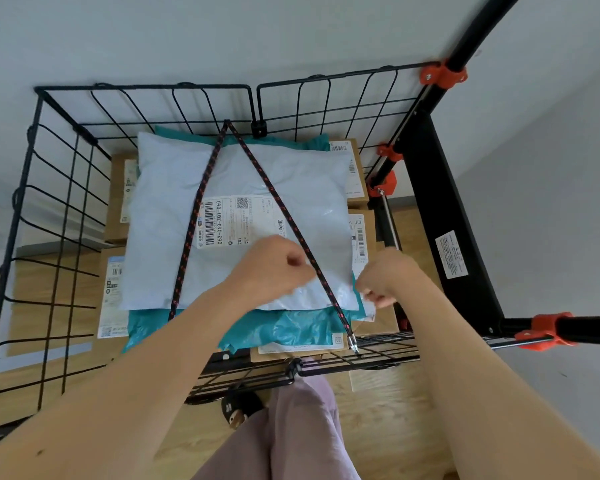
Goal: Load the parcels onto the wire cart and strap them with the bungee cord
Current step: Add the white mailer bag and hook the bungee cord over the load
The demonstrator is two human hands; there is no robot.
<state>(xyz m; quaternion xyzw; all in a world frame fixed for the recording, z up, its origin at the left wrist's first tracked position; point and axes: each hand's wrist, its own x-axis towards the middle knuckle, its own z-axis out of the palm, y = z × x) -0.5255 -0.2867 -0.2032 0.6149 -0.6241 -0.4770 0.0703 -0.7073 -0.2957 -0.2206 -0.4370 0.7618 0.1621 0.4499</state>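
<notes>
The black wire cart [63,188] holds several cardboard boxes [355,168], with a teal mailer [284,329] on them and a white mailer [174,209] on top. A black bungee cord with red flecks [201,202] runs in a V from the far wall over the white mailer to the near wall. Its right metal hook [353,342] sits at the near rim. My left hand [267,268] is closed at the cord's right strand and seems to pinch it. My right hand [385,275] pinches the white mailer's near right corner.
The cart's black handle frame with orange clamps [444,76] stands to the right. The cart rests on a wooden floor by white walls. My legs in mauve trousers [291,431] and a black slipper [239,407] are just behind the near rim.
</notes>
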